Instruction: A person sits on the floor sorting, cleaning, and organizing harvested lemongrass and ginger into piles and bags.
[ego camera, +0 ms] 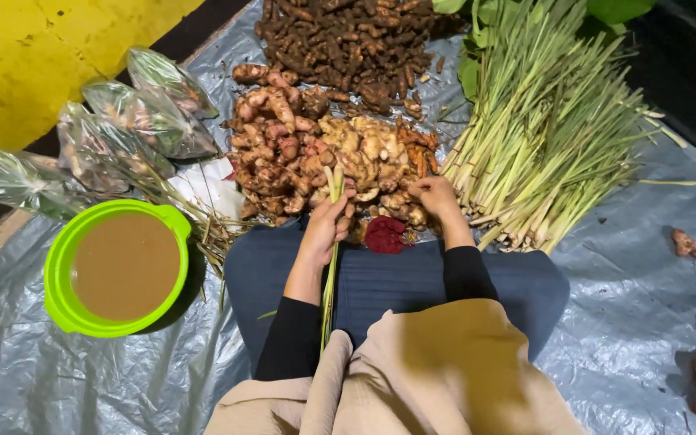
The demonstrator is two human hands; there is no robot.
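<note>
Your left hand is clamped round a lemongrass stalk, long axis running back toward your lap. Your right hand sits curled on the ginger pile, hands apart, lemongrass bundle just right of it.

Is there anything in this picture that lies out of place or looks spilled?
Mostly tidy piles. One small ginger-like root lies alone on the grey sheet, apart from the main root pile. The brown liquid in the green bowl is not spilled.
</note>
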